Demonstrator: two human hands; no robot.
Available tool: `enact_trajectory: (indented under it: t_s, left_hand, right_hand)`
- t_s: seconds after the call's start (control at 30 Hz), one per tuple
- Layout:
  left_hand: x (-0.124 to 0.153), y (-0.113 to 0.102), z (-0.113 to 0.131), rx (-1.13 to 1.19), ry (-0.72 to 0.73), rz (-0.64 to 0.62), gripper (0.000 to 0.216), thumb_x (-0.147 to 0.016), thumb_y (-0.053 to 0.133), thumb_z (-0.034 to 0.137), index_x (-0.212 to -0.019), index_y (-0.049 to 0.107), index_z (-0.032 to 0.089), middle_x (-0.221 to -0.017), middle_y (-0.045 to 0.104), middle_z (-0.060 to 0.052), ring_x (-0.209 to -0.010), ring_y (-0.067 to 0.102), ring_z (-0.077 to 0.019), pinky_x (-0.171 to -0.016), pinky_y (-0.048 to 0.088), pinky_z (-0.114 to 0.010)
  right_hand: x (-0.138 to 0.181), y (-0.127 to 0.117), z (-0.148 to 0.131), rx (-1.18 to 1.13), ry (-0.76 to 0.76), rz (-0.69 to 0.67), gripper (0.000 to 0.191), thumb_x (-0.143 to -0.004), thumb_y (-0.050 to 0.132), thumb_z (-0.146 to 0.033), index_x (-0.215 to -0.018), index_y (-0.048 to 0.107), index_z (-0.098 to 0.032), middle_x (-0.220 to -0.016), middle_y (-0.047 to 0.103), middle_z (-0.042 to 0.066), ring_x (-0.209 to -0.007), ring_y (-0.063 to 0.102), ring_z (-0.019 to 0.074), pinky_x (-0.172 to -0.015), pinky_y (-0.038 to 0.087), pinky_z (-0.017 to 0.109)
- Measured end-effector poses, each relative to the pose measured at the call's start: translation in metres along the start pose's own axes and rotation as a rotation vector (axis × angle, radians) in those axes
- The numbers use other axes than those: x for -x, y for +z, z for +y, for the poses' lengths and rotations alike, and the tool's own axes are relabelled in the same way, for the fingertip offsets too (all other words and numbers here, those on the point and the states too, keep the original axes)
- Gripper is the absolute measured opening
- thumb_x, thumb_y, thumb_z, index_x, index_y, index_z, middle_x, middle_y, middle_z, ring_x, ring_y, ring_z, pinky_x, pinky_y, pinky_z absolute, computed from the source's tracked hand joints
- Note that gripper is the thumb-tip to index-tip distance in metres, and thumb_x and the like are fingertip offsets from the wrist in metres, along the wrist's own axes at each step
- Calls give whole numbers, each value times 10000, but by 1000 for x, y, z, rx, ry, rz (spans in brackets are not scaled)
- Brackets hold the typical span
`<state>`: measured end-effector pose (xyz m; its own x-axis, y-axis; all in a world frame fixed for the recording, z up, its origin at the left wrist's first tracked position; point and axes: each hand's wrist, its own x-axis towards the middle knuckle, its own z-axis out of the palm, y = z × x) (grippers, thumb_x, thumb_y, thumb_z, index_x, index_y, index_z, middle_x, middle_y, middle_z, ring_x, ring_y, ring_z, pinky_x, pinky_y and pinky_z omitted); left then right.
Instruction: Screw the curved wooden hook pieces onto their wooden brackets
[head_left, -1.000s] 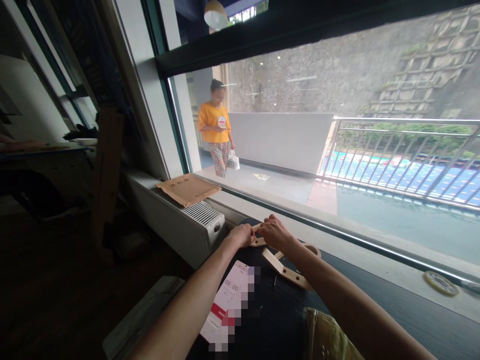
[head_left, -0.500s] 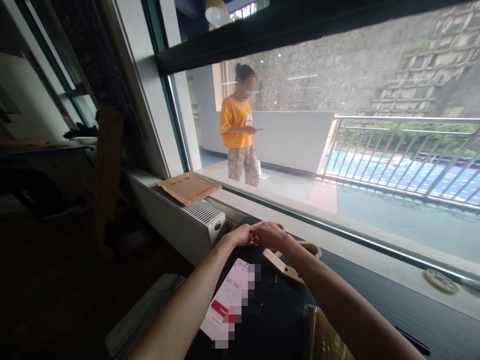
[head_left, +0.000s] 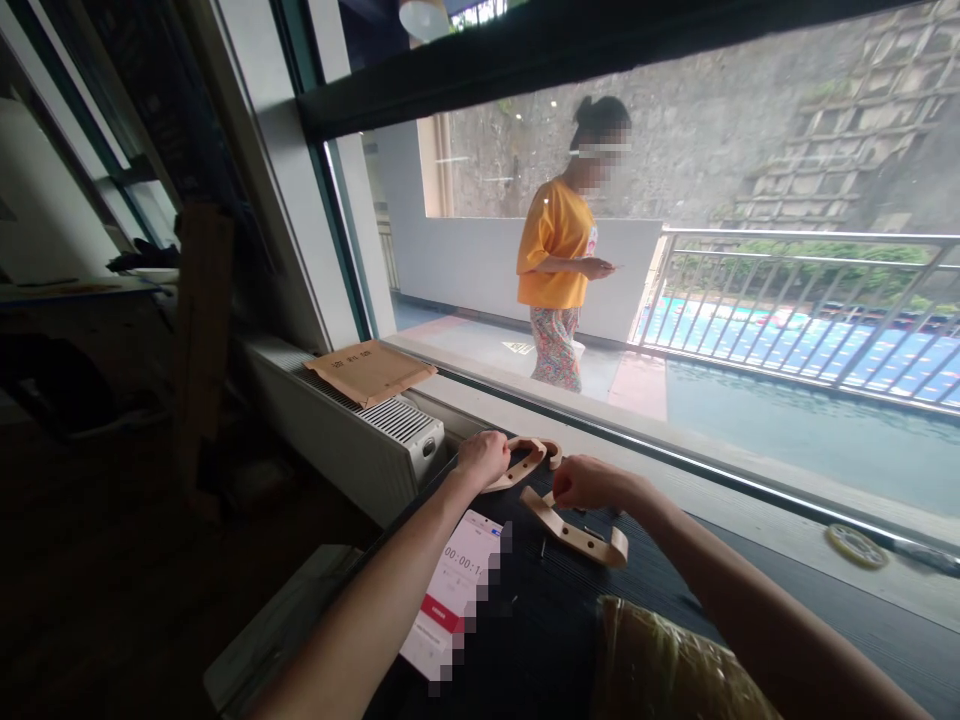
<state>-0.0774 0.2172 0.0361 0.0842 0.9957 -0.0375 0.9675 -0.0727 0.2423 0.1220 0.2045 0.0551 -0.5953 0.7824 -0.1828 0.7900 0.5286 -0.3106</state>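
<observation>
My left hand [head_left: 484, 458] is closed in a fist at the left end of a pale curved wooden piece [head_left: 525, 465] with drilled holes. Its fingertips are hidden, so what they hold does not show. A little to the right, my right hand [head_left: 589, 483] is closed too, fingers pinched just above the raised left end of another holed wooden piece [head_left: 574, 532] with upturned ends. Whatever it holds is also out of sight. Between my hands, a hooked wooden end [head_left: 554, 455] stands out. A small pin-like item [head_left: 544, 547] lies near the front wooden piece.
On the black table [head_left: 517, 650] lies a phone [head_left: 450, 590] with a running timer, beside a tape-wrapped package [head_left: 660, 660]. A tape roll [head_left: 856, 547] rests on the sill. A brown envelope [head_left: 371, 371] lies on a radiator [head_left: 409, 440]. Outside the window walks a person [head_left: 559, 250].
My hands have moved apart, left hand leftward and right hand rightward, uncovering more of the wooden pieces. The phone's timer now runs. The person outside has walked to the right.
</observation>
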Motion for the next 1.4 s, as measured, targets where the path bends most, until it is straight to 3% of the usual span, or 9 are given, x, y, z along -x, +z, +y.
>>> enact_trajectory:
  t_s: [0.27,0.4,0.53,0.63,0.83,1.0,1.13,1.27,1.4]
  left_hand:
    - [-10,4,5,-40,-87,26,277,-876,515,318,-1084,565,142,-1102,586,-90,-974,578,-201,-833,488,-400]
    - [-1,-11,8,-2,-72,-7,258,-833,542,384,-844,661,156,-920,673,-124,-897,625,-241,-736,479,-302]
    - [42,-29,16,24,-46,121,332,-855,459,396,-1058,609,180,-1150,611,-122,-1040,572,-239,-776,440,-268]
    - [97,-25,27,72,7,167,300,-888,386,361,-978,622,199,-971,667,-71,-869,621,-184,-696,435,-247]
    - [167,18,47,-32,60,-59,155,-752,560,179,-889,633,168,-888,671,-93,-859,633,-261,-704,464,-323]
    - [145,29,60,-97,89,-2,285,-780,378,7,-859,627,121,-853,652,-135,-826,639,-247,-687,473,-324]
    - [129,28,69,-86,111,85,246,-830,392,90,-925,617,119,-914,629,-144,-861,619,-245,-732,473,-344]
    - [130,30,72,-41,225,197,254,-859,428,200,-1059,584,188,-1067,583,-94,-1013,545,-234,-851,442,-357]
    - [120,35,78,33,478,311,464,-782,570,219,-1238,487,225,-1258,493,-84,-1196,426,-248,-1007,352,-408]
  right_hand:
    - [22,3,9,-66,48,51,163,-675,566,-164,-746,711,-186,-643,634,-8,-575,502,107,-525,336,219]
    - [37,-12,14,-89,77,125,210,-758,524,-220,-864,703,-190,-751,661,24,-636,532,126,-574,356,236]
    - [67,-12,21,-109,99,106,247,-781,533,-382,-853,697,-211,-735,654,26,-630,540,145,-564,357,251]
    - [89,1,23,-110,113,88,289,-707,607,-445,-873,690,-223,-770,655,34,-655,543,167,-566,354,262]
    - [97,25,14,-109,142,128,123,-680,591,-249,-734,673,-174,-745,642,40,-661,527,153,-577,340,252]
    - [74,30,5,-122,186,179,157,-712,581,-276,-683,673,-153,-686,622,40,-642,519,143,-556,339,247]
    - [69,16,12,-146,194,159,212,-719,612,-340,-841,702,-192,-771,650,17,-679,552,139,-580,379,233]
    - [87,-3,40,-111,312,156,381,-803,554,-356,-1133,600,-171,-990,644,71,-813,581,171,-676,432,271]
    - [126,-4,67,-47,403,26,271,-731,647,-267,-975,642,-150,-928,643,62,-812,586,188,-720,447,336]
